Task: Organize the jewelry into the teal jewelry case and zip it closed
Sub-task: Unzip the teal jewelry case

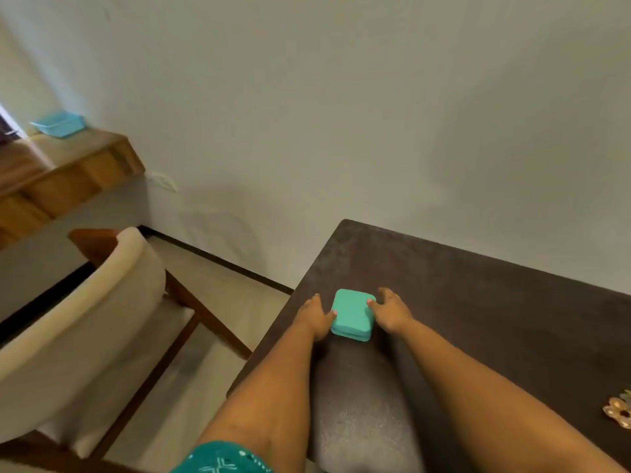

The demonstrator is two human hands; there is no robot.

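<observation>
Head view looks down both bare forearms to a small square teal jewelry case with rounded corners (352, 314), lying flat and shut on the dark brown tabletop (478, 302), directly between the two hands. The left hand (313, 318) presses against its left side, thumb tip touching the top edge and fingers apparently curled down the side wall. The right hand (389, 310) does the same on the right, thumb tip on the lid's far corner, fingers wrapped past the far edge; so both seem to grip it, though the fingers are mostly hidden. Neither hand is nearer; the case sits evenly between them. Its seam runs along the edge facing the person, so I'd guess opening it comes next. A gold, flower-like piece of jewelry (619, 413) lies well off to the right of the right arm, back toward the elbow; the right hand would be the natural one to fetch it.
</observation>
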